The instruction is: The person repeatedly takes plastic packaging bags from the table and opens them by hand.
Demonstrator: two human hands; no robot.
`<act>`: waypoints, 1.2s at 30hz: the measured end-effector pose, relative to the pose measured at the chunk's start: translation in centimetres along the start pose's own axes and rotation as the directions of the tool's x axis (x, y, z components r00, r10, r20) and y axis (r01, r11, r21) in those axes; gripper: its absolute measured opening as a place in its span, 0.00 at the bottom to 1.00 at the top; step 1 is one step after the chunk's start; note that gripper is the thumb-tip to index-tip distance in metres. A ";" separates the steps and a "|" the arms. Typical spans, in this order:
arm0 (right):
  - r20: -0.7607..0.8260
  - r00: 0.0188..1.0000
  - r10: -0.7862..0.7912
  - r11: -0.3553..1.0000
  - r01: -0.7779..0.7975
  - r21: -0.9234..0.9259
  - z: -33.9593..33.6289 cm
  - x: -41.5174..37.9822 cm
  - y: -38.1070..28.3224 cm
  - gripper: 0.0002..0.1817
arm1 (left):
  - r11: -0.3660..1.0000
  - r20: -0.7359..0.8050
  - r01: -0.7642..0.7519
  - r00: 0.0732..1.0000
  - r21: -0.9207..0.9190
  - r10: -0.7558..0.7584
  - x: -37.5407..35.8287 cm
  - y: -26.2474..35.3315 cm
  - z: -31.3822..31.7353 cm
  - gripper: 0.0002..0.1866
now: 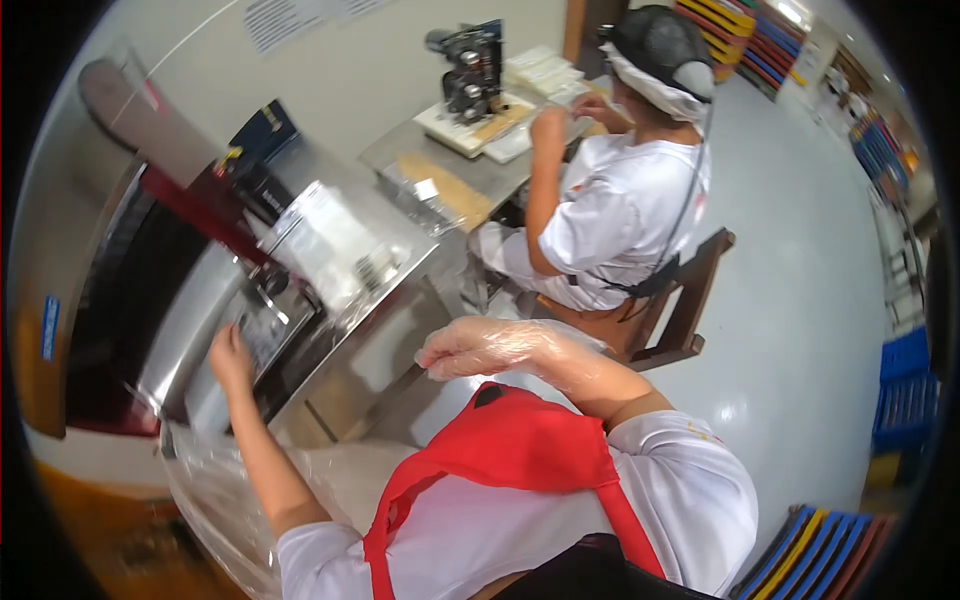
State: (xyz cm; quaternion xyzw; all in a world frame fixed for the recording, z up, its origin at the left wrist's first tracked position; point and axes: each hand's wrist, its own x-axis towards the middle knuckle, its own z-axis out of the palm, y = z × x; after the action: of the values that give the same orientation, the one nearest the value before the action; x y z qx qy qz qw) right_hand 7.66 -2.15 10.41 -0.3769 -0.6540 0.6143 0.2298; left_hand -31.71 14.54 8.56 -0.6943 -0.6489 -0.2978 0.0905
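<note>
Keep your left hand (pixel 230 360), fingers pressed flat on the machine panel (pixel 262 335) at nine o'clock, steady; right hand (pixel 468 348) stays loosely curled, empty

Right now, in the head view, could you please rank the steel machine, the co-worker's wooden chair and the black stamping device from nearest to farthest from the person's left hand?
1. Steel machine: under the left hand.
2. Wooden chair: to the right.
3. Black stamping device: far bench, top.
</note>
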 end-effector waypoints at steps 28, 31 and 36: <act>-0.268 0.912 -0.312 0.725 0.410 0.554 0.6 0.3 -6.5 0.29 | 0.470 -0.209 -0.599 0.734 -0.649 0.647 -5.2 24.9 -8.4 0.08; -0.302 0.909 -0.289 0.704 0.415 0.577 0.5 -0.8 -6.0 0.29 | 0.416 -0.133 -0.408 0.825 -0.812 0.549 -6.5 25.1 -7.4 0.09; -0.278 0.928 -0.250 0.726 0.369 0.581 -0.4 -2.0 -3.3 0.29 | 0.360 0.048 -0.134 0.889 -0.923 0.456 -9.1 25.6 -5.5 0.09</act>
State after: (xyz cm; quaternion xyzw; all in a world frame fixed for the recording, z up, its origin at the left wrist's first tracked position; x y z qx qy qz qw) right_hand 8.52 -3.31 14.07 -0.2184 -0.4441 0.7115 0.4989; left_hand -8.69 0.43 14.89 -0.7742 -0.2539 -0.4684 -0.3417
